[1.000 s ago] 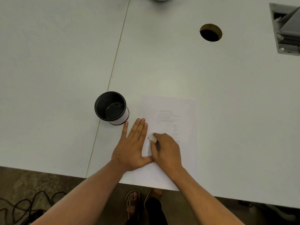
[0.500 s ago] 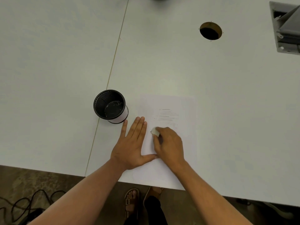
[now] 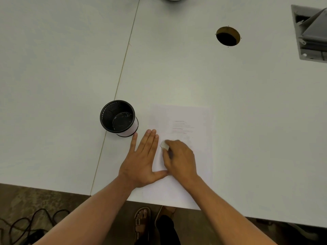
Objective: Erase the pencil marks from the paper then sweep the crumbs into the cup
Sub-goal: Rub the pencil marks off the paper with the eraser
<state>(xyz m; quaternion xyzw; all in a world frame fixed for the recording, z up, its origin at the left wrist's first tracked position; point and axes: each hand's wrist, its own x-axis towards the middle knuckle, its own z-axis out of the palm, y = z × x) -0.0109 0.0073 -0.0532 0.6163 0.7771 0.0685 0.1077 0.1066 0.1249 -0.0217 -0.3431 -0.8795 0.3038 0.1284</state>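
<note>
**White eraser on the sheet, near the worktop's front edge**

White paper lies on the pale worktop, its lower end reaching the front edge. Faint pencil marks show as a few short lines on its upper half. The right hand sits on the sheet just below those lines, its grip clenched round a small white eraser that pokes out at the fingertips and touches the paper. The left hand lies flat with straight fingers, holding nothing, pressing on the sheet's left margin, thumb stretched toward the right hand. Just beyond its fingertips, off the paper's left side, stands a black mesh cup, upright, beside the seam that runs from the front edge to the far edge. A round cable hole sits toward the far right corner.
</note>
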